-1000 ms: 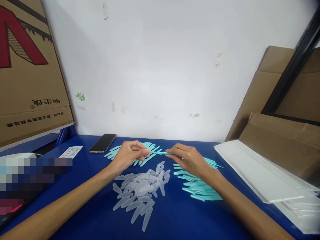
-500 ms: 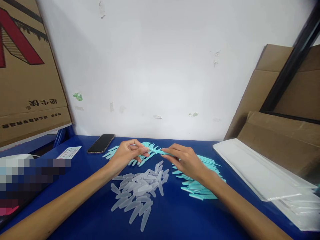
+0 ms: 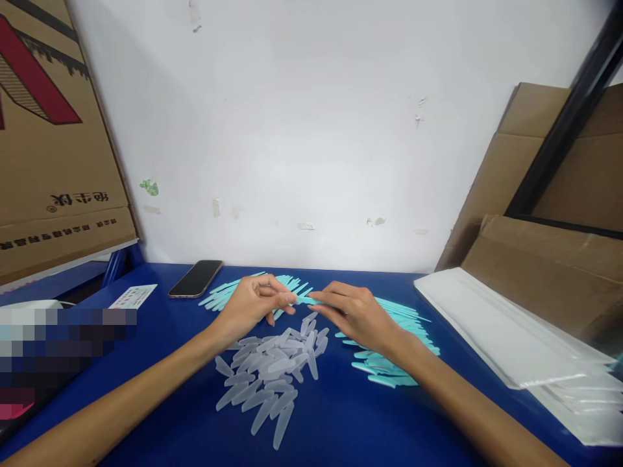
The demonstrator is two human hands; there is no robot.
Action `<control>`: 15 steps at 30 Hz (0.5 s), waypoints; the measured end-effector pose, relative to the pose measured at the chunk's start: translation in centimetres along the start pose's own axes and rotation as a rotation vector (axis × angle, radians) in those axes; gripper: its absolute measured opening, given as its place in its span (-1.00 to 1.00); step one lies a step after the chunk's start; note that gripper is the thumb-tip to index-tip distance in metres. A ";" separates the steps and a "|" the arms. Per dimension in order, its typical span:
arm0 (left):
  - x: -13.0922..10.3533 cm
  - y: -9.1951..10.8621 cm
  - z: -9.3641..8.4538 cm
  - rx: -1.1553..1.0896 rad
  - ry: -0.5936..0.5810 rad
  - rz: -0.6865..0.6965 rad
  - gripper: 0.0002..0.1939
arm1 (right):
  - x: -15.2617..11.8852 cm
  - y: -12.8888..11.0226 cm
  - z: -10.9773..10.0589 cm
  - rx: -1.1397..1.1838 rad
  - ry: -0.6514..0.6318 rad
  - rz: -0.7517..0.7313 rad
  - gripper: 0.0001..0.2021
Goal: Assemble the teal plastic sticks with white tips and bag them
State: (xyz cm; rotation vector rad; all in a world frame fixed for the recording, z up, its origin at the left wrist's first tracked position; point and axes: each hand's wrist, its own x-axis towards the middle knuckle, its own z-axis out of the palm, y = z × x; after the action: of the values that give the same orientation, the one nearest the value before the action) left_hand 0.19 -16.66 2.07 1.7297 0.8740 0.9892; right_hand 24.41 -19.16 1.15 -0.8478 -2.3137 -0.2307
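Between my two hands, a slim turquoise stick that looks like an eyebrow razor [image 3: 305, 300] lies roughly level above the table. My left hand [image 3: 260, 299] pinches its left end with thumb and fingertips, hiding that tip. Fingers of my right hand [image 3: 353, 311] close around the other end from above. Below my hands lies a loose heap of frosted, translucent blade caps [image 3: 272, 363]. A pile of turquoise razors [image 3: 389, 363] sits under and beside my right hand. More turquoise razors [image 3: 221, 296] are spread behind my left hand.
A phone [image 3: 196, 279] and a printed card [image 3: 134, 296] lie on the blue table [image 3: 365, 428] at the left. White plastic bags [image 3: 491, 331] are stacked on the right. Cardboard [image 3: 545, 259] stands behind them, and a large carton [image 3: 53, 155] at the left. A white wall [image 3: 302, 130] closes the back.
My hands have come slightly closer together, and less of the razor shows between them. My left hand has shifted a little to the right. The piles look unchanged.
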 end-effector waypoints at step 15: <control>-0.4 0.6 -0.1 0.881 -0.012 0.321 -0.71 | 0.4 0.8 -1.4 -0.196 -0.156 0.092 -0.62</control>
State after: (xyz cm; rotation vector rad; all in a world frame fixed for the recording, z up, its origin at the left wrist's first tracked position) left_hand -0.05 -17.18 2.53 2.6797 1.1438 0.8376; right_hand 25.36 -18.86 2.40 -1.1025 -2.4169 -0.3675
